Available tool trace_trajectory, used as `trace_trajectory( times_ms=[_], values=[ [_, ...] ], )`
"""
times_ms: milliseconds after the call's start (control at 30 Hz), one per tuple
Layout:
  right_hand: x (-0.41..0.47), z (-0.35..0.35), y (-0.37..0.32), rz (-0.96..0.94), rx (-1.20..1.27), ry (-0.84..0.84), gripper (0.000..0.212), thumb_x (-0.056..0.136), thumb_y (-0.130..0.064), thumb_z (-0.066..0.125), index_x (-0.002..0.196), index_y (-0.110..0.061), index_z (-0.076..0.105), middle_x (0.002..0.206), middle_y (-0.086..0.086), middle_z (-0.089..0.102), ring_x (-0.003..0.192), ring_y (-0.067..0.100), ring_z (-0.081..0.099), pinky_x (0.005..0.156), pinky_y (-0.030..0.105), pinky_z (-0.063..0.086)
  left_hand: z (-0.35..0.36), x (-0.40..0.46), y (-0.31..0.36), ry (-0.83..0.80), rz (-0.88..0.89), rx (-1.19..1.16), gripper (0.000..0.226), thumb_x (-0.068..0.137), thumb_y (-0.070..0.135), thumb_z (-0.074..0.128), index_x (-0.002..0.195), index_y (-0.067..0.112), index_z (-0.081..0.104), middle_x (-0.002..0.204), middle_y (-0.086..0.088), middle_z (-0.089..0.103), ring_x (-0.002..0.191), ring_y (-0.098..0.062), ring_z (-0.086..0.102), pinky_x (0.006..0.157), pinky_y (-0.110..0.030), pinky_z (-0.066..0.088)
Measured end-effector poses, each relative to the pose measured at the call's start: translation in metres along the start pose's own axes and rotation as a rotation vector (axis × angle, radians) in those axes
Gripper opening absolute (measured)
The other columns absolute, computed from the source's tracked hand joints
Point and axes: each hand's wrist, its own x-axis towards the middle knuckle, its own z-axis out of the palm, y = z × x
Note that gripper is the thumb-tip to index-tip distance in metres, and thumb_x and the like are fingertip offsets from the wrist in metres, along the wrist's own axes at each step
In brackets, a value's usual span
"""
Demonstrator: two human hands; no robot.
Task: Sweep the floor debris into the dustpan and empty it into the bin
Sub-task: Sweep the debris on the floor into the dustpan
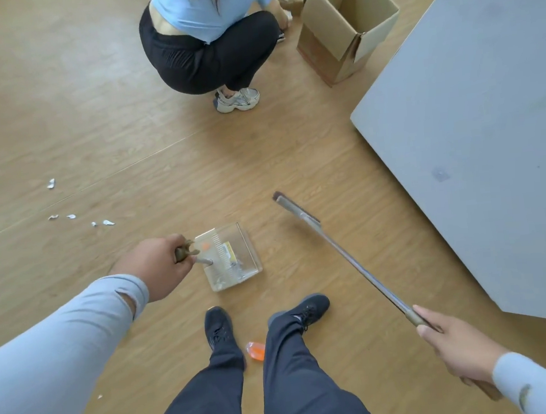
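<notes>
Left hand [158,266]: fingers curled round the brown grip at the top of the dustpan's [231,256] upright handle. Right hand [455,349]: closed round the brown grip of the broom [345,253], shaft running forward and inward from that hand. Dustpan: clear plastic, just right of the left hand, set on or close above the wooden floor [58,110]; contact not determinable. Inside it: an orange piece, a yellow-labelled item and pale scraps. Broom head [295,208]: low, ahead of the right hand, just beyond and right of the dustpan, apart from it. White paper scraps [80,213]: scattered on the floor ahead and left of the left hand, well apart from the dustpan. Orange item [256,350]: on the floor between the wearer's dark shoes, nearer than both hands. Open cardboard box [345,25]: far ahead, between the hands' lines. Second person [210,37]: crouched just left of that box. Grey cabinet [476,129]: ahead of the right hand.
</notes>
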Motion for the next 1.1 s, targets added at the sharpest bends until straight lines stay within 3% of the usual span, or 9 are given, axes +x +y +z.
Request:
trace_trajectory(
  times_ms=[67, 233, 333, 400, 467, 533, 667, 867, 1100],
  values=[
    [0.003, -0.001, -0.008, 0.036, 0.114, 0.011, 0.051, 0.102, -0.03, 0.048, 0.152, -0.036, 0.041, 0.069, 0.004, 0.057, 0.043, 0.019, 0.046, 0.041, 0.027, 0.045, 0.002, 0.01, 0.014, -0.015, 0.029, 0.024, 0.027, 0.1, 0.047, 0.053, 0.112, 0.024, 0.061, 0.093, 0.003, 0.067, 0.083, -0.023, 0.062, 0.067, -0.033, 0.05],
    [0.053, 0.014, -0.064, 0.085, 0.209, 0.046, 0.057, 0.1, -0.013, 0.051, 0.154, -0.019, 0.036, 0.064, 0.009, 0.05, 0.035, 0.019, 0.043, 0.038, 0.022, 0.039, 0.015, 0.036, 0.048, -0.058, 0.057, 0.083, 0.029, 0.101, 0.045, 0.05, 0.116, 0.022, 0.058, 0.095, 0.004, 0.062, 0.084, -0.022, 0.059, 0.063, -0.032, 0.043],
    [0.082, 0.053, -0.106, 0.121, 0.174, -0.036, 0.063, 0.094, -0.009, 0.045, 0.154, -0.017, 0.03, 0.087, 0.008, 0.06, 0.057, 0.026, 0.059, 0.047, 0.028, 0.048, 0.018, 0.047, 0.056, -0.042, 0.05, 0.121, 0.03, 0.102, 0.045, 0.048, 0.118, 0.021, 0.057, 0.094, 0.003, 0.06, 0.084, -0.024, 0.058, 0.066, -0.032, 0.043],
    [0.074, 0.083, -0.126, 0.086, 0.12, -0.103, 0.064, 0.093, -0.011, 0.043, 0.154, -0.016, 0.028, 0.11, 0.006, 0.06, 0.082, 0.029, 0.066, 0.067, 0.033, 0.057, 0.017, 0.051, 0.055, -0.024, 0.041, 0.117, 0.031, 0.102, 0.045, 0.048, 0.12, 0.021, 0.057, 0.093, 0.003, 0.06, 0.084, -0.024, 0.057, 0.067, -0.032, 0.043],
    [0.056, 0.109, -0.133, 0.008, 0.067, -0.159, 0.059, 0.093, -0.009, 0.044, 0.151, -0.011, 0.031, 0.113, 0.008, 0.054, 0.093, 0.027, 0.059, 0.085, 0.034, 0.054, 0.017, 0.054, 0.055, -0.02, 0.038, 0.112, 0.033, 0.102, 0.045, 0.048, 0.123, 0.022, 0.057, 0.092, 0.004, 0.058, 0.083, -0.024, 0.056, 0.068, -0.032, 0.043],
    [0.035, 0.115, -0.128, -0.042, 0.043, -0.234, 0.061, 0.092, -0.008, 0.044, 0.151, -0.016, 0.031, 0.103, 0.006, 0.05, 0.084, 0.024, 0.052, 0.076, 0.034, 0.052, 0.019, 0.056, 0.056, -0.026, 0.041, 0.121, 0.034, 0.102, 0.045, 0.048, 0.124, 0.021, 0.056, 0.091, 0.004, 0.058, 0.083, -0.024, 0.057, 0.068, -0.032, 0.045],
    [0.01, 0.056, -0.09, 0.084, 0.487, -0.43, 0.068, 0.097, -0.01, 0.051, 0.154, -0.037, 0.03, 0.068, 0.003, 0.043, 0.048, 0.015, 0.036, 0.042, 0.024, 0.032, 0.018, 0.058, 0.059, -0.025, 0.043, 0.138, 0.034, 0.101, 0.048, 0.047, 0.121, 0.022, 0.057, 0.091, 0.003, 0.059, 0.082, -0.026, 0.059, 0.068, -0.032, 0.047],
    [-0.011, -0.013, -0.062, 0.08, 0.511, -0.307, 0.068, 0.1, -0.011, 0.055, 0.157, -0.037, 0.028, 0.066, 0.007, 0.044, 0.045, 0.015, 0.034, 0.041, 0.024, 0.034, 0.018, 0.059, 0.05, -0.027, 0.047, 0.119, 0.034, 0.101, 0.048, 0.046, 0.121, 0.023, 0.056, 0.092, 0.003, 0.063, 0.082, -0.025, 0.062, 0.069, -0.034, 0.053],
    [0.063, 0.041, -0.129, 0.035, 0.115, -0.074, 0.055, 0.093, -0.013, 0.042, 0.147, -0.018, 0.038, 0.086, 0.002, 0.05, 0.061, 0.021, 0.051, 0.05, 0.026, 0.044, 0.018, 0.059, 0.053, -0.032, 0.044, 0.138, 0.035, 0.102, 0.048, 0.045, 0.125, 0.023, 0.055, 0.091, 0.003, 0.057, 0.082, -0.025, 0.057, 0.067, -0.033, 0.047]
  ],
)
